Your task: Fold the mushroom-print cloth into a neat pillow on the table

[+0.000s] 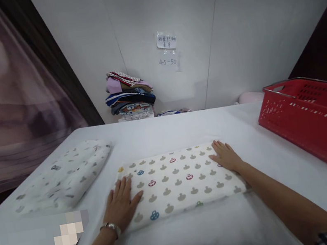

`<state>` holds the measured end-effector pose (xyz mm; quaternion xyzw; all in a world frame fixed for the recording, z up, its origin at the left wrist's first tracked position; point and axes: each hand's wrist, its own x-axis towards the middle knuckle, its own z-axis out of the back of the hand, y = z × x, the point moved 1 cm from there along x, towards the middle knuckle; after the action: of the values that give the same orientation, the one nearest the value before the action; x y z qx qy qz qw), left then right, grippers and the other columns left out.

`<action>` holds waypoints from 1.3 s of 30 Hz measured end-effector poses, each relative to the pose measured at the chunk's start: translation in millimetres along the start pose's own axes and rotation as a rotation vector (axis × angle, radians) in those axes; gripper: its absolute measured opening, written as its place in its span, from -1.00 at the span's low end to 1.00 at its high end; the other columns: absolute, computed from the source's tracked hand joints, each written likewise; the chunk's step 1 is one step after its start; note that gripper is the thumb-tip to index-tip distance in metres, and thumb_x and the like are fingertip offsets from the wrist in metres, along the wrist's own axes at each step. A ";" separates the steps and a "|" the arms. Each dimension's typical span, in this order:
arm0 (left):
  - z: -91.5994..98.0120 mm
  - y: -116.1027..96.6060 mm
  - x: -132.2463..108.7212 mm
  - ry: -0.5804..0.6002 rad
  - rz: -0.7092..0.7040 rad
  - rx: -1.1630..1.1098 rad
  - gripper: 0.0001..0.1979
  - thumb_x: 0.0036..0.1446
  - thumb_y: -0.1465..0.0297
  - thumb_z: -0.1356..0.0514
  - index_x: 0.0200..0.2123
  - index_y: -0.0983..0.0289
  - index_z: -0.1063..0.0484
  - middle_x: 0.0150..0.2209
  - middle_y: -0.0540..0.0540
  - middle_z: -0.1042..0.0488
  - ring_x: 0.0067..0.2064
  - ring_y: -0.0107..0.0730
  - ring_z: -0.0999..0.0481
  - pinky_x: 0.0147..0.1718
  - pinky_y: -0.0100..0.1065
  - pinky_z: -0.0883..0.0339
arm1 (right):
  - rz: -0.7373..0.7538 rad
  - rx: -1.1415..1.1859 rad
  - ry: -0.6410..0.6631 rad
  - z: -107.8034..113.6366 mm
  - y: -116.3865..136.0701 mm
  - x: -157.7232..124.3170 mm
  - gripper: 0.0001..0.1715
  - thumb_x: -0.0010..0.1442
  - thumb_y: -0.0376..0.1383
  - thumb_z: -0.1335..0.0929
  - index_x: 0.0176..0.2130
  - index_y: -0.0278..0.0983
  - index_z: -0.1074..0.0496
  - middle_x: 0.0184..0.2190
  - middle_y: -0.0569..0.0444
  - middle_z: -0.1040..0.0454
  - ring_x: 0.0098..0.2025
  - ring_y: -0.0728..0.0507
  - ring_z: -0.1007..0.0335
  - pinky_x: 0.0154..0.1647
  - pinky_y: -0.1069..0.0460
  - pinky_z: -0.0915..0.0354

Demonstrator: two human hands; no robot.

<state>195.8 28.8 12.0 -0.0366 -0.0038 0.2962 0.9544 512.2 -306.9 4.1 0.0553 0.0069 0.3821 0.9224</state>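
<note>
A folded printed cloth [179, 189] lies near the middle of the table [183, 129], well short of its far edge. The left hand [121, 202] rests flat on the cloth's left end, the right hand [227, 157] on its far right corner — thumbs apart from fingers, neither gripping. A paler cloth [69, 176] lies by the table's left edge — a red basket [310, 123] by the right.

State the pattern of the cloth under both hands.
The cloth has rows of grey motifs, some red or blue, on white; head view.
</note>
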 end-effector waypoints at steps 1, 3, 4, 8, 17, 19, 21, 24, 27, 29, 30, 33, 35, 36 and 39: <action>1.0 0.1 -0.2 0.005 0.004 -0.005 -0.25 0.11 0.04 0.12 0.26 0.36 0.04 0.31 0.18 0.12 0.32 -0.11 0.18 0.22 -0.02 0.19 | -0.001 -0.002 -0.002 -1.0 -0.2 -0.3 -0.12 0.20 0.17 0.01 0.27 -0.32 0.01 0.30 -0.11 0.10 0.32 -0.22 0.28 0.27 -0.21 0.23; 5.3 0.0 1.0 0.036 0.019 -0.029 -0.26 0.11 0.04 0.11 0.26 0.36 0.03 0.31 0.21 0.11 0.32 -0.10 0.18 0.22 0.01 0.18 | -0.004 -0.007 0.000 -1.6 0.3 -1.1 -0.13 0.20 0.16 0.00 0.27 -0.31 0.00 0.30 -0.09 0.10 0.32 -0.22 0.29 0.27 -0.20 0.23; 8.8 -0.6 2.6 0.063 0.028 -0.047 -0.28 0.11 0.05 0.10 0.25 0.34 0.01 0.31 0.22 0.10 0.32 -0.08 0.16 0.21 0.04 0.17 | -0.004 -0.010 0.003 -1.1 0.8 -1.3 -0.14 0.20 0.15 0.00 0.27 -0.30 0.00 0.30 -0.09 0.10 0.32 -0.22 0.29 0.27 -0.20 0.23; 27.4 -9.6 16.7 0.110 0.043 -0.110 -0.42 0.15 0.10 0.07 0.18 0.23 -0.15 0.29 0.24 0.01 0.30 0.02 0.07 0.16 0.17 0.14 | -0.014 -0.027 0.056 4.8 3.5 -0.4 -0.17 0.20 0.12 -0.02 0.25 -0.34 -0.05 0.29 -0.11 0.07 0.32 -0.24 0.27 0.26 -0.22 0.20; 10.7 -20.4 63.5 0.028 -0.002 -0.020 -0.25 0.14 -0.04 0.17 0.25 0.34 0.00 0.31 0.25 0.11 0.32 -0.09 0.19 0.22 0.01 0.28 | 0.038 0.000 -0.019 -12.4 7.5 9.2 -0.21 0.19 0.07 -0.06 0.24 -0.33 -0.05 0.28 -0.09 0.02 0.32 -0.23 0.25 0.27 -0.23 0.23; 3.5 -16.5 64.1 0.009 -0.008 -0.030 -0.23 0.13 -0.06 0.20 0.25 0.34 0.02 0.31 0.23 0.12 0.32 -0.11 0.18 0.23 -0.01 0.28 | 0.040 0.000 -0.014 -20.1 3.4 9.6 -0.19 0.19 0.07 -0.05 0.26 -0.34 -0.02 0.29 -0.07 0.05 0.32 -0.21 0.26 0.27 -0.22 0.23; 0.3 -14.1 62.6 -0.008 -0.015 -0.035 -0.23 0.13 -0.07 0.21 0.25 0.32 0.02 0.31 0.21 0.11 0.32 -0.13 0.18 0.23 -0.04 0.28 | 0.037 -0.001 -0.011 -24.4 0.0 9.5 -0.17 0.19 0.08 -0.04 0.27 -0.36 0.01 0.30 -0.05 0.09 0.32 -0.21 0.29 0.28 -0.22 0.24; 1.1 -13.8 60.5 -0.008 -0.013 -0.048 -0.22 0.13 -0.08 0.22 0.25 0.32 0.02 0.31 0.20 0.09 0.32 -0.14 0.17 0.23 -0.04 0.28 | 0.033 -0.003 -0.009 -25.3 -1.6 8.7 -0.15 0.19 0.08 -0.04 0.27 -0.37 0.03 0.30 -0.04 0.09 0.32 -0.21 0.29 0.28 -0.21 0.25; 3.0 -14.7 60.1 -0.009 -0.015 -0.060 -0.22 0.12 -0.08 0.22 0.26 0.32 0.03 0.31 0.21 0.10 0.32 -0.13 0.17 0.23 -0.03 0.27 | 0.024 -0.004 -0.006 -23.1 -0.6 8.7 -0.16 0.18 0.08 -0.03 0.28 -0.35 0.03 0.30 -0.02 0.09 0.32 -0.20 0.29 0.29 -0.20 0.26; 2.5 -14.8 60.4 -0.010 -0.014 -0.067 -0.21 0.12 -0.08 0.22 0.26 0.33 0.03 0.32 0.21 0.11 0.32 -0.12 0.18 0.23 -0.03 0.28 | 0.012 0.002 0.018 -20.5 0.0 10.0 -0.16 0.18 0.08 -0.03 0.28 -0.34 0.04 0.30 -0.02 0.10 0.33 -0.19 0.30 0.29 -0.19 0.26; 1.7 -14.6 60.7 -0.009 -0.013 -0.070 -0.20 0.12 -0.09 0.23 0.26 0.33 0.03 0.32 0.20 0.11 0.32 -0.13 0.18 0.23 -0.03 0.29 | 0.004 0.011 0.042 -18.8 0.2 11.2 -0.16 0.18 0.07 -0.04 0.28 -0.34 0.03 0.30 -0.02 0.11 0.33 -0.19 0.30 0.29 -0.19 0.26; -1.2 -13.8 61.5 -0.012 -0.014 -0.075 -0.19 0.11 -0.10 0.24 0.26 0.32 0.04 0.32 0.19 0.12 0.33 -0.13 0.20 0.23 -0.04 0.31 | -0.008 0.043 0.074 -13.1 1.3 14.8 -0.19 0.19 0.08 -0.06 0.27 -0.31 0.00 0.30 -0.05 0.10 0.32 -0.21 0.28 0.27 -0.21 0.22; -2.1 -13.5 61.9 -0.016 -0.014 -0.075 -0.19 0.11 -0.10 0.25 0.26 0.32 0.04 0.32 0.19 0.12 0.33 -0.13 0.20 0.23 -0.03 0.31 | -0.016 0.044 0.039 -10.7 2.5 15.9 -0.21 0.19 0.07 -0.07 0.26 -0.29 -0.02 0.30 -0.07 0.09 0.32 -0.24 0.27 0.26 -0.24 0.20; -2.0 -13.4 62.1 -0.017 -0.013 -0.076 -0.19 0.11 -0.10 0.25 0.26 0.33 0.04 0.32 0.20 0.12 0.33 -0.13 0.20 0.23 -0.02 0.30 | -0.020 0.031 0.017 -10.6 3.2 15.8 -0.21 0.19 0.06 -0.07 0.26 -0.30 -0.02 0.29 -0.07 0.08 0.32 -0.25 0.26 0.26 -0.25 0.20; -0.4 -13.5 61.8 -0.006 -0.011 -0.078 -0.20 0.11 -0.09 0.24 0.26 0.33 0.04 0.32 0.20 0.13 0.32 -0.12 0.20 0.23 -0.01 0.29 | -0.030 -0.036 0.007 -15.1 4.5 13.7 -0.20 0.19 0.03 -0.05 0.26 -0.36 0.00 0.29 -0.09 0.07 0.31 -0.25 0.25 0.26 -0.24 0.19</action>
<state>254.4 52.7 11.7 -0.0727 -0.0182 0.2906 0.9539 517.9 -292.6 -9.9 0.0373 0.0039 0.3685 0.9289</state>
